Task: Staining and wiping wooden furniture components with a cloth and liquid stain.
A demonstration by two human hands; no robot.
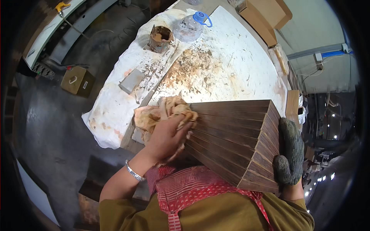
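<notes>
A dark brown fluted wooden panel (pixel 235 133) rests tilted on the worktable, its near end against my body. My left hand (pixel 167 138) is bare, wears a metal bangle and presses a stained tan rag (pixel 162 113) against the panel's left edge. My right hand (pixel 290 152), in a dark grey knitted glove, grips the panel's right end and holds it steady.
The white, stain-spattered worktable (pixel 231 54) carries a rusty tin (pixel 160 38), a clear plastic jug with a blue cap (pixel 189 27) and a small grey block (pixel 132 81). Cardboard boxes (pixel 266 15) stand at the back right. A small brown box (pixel 77 80) sits on the grey floor at left.
</notes>
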